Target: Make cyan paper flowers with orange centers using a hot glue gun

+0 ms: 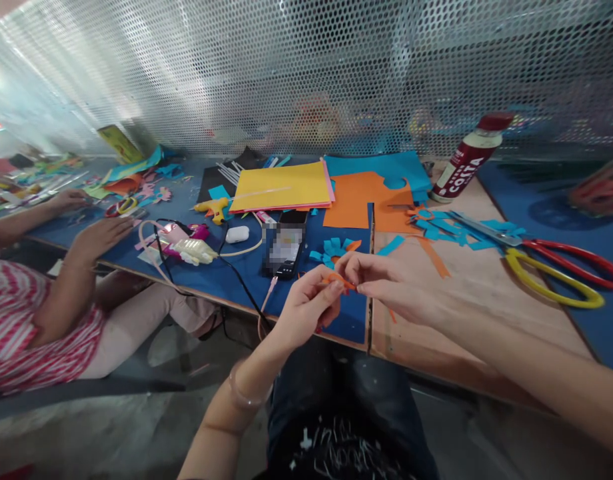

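Observation:
My left hand (pixel 306 308) and my right hand (pixel 386 283) meet above the table's near edge. Both pinch a small strip of orange paper (pixel 342 283) between fingertips. Just beyond them lies a blue paper flower with an orange centre (pixel 332 250) on the blue mat (pixel 236 267). A phone (pixel 285 245) lies to the left of it. Large scissors with red and yellow handles (pixel 561 267) lie to the right, among blue paper scraps (pixel 446 227).
A stack of yellow paper (pixel 284 187), orange sheet (pixel 361 197) and blue sheet (pixel 381 167) lie at the back. A Costa bottle (pixel 469 160) stands back right. Glue guns (pixel 191 250) and cables lie left. Another person in a striped top (pixel 31 320) sits at left. A perforated screen (pixel 306 73) closes the back.

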Demonstrator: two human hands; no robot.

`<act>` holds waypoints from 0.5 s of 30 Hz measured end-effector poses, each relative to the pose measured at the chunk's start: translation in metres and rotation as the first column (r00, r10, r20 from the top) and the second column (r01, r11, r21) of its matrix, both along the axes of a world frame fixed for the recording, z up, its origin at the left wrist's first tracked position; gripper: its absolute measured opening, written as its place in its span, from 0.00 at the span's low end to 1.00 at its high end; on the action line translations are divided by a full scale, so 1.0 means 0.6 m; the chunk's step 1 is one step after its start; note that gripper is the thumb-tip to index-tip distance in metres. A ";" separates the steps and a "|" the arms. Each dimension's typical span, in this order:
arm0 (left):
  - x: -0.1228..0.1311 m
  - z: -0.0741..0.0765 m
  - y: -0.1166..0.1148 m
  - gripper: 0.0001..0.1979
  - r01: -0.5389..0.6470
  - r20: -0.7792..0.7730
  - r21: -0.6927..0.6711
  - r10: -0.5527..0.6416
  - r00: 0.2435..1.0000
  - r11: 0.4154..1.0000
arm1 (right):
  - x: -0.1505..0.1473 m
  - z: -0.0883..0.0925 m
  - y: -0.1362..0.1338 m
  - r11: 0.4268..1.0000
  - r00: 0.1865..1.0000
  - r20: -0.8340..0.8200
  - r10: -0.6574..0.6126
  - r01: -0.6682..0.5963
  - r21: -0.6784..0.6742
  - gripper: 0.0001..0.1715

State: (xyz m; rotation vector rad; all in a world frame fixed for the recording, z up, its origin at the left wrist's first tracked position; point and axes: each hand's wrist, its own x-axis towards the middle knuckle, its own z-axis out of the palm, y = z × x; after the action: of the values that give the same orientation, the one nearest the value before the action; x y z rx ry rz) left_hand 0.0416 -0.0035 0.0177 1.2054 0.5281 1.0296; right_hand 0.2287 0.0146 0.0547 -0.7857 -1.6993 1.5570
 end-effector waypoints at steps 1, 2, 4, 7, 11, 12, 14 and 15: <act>0.000 0.000 0.000 0.11 -0.005 -0.004 0.007 0.005 1.000 1.000 | 0.000 0.000 0.000 1.000 1.000 0.001 -0.002 0.002 0.001 0.05; 0.000 0.000 0.000 0.11 -0.010 -0.008 0.013 0.010 1.000 1.000 | -0.001 0.001 0.000 1.000 1.000 0.000 -0.004 0.004 0.004 0.05; 0.000 0.001 -0.001 0.12 -0.014 -0.013 0.019 0.015 1.000 1.000 | -0.003 0.001 0.000 1.000 1.000 0.000 -0.006 0.006 0.011 0.04; 0.000 0.003 -0.001 0.12 -0.017 -0.023 0.022 0.018 1.000 1.000 | -0.005 0.002 0.000 1.000 1.000 -0.011 -0.001 0.001 0.013 0.05; 0.001 0.004 -0.001 0.11 -0.014 -0.013 0.040 0.014 1.000 0.999 | -0.006 0.002 0.000 1.000 0.998 -0.055 0.012 -0.011 0.011 0.05; 0.001 0.003 -0.001 0.10 -0.012 -0.007 0.044 0.012 1.000 0.999 | -0.005 0.002 0.000 1.000 0.998 -0.056 0.011 -0.011 0.007 0.05; 0.002 0.003 -0.001 0.10 -0.010 0.000 0.047 0.010 1.000 0.999 | -0.004 0.002 0.000 1.000 0.999 -0.046 0.009 -0.009 -0.009 0.05; 0.002 0.003 -0.001 0.10 -0.010 -0.001 0.047 0.010 1.000 0.999 | -0.004 0.002 0.000 1.000 0.999 -0.041 0.008 -0.009 -0.017 0.05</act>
State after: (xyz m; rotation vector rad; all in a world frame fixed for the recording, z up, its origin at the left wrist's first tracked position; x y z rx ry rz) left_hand 0.0429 -0.0039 0.0197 1.2454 0.5136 1.0550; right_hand 0.2261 0.0147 0.0562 -0.7515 -1.6640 1.5845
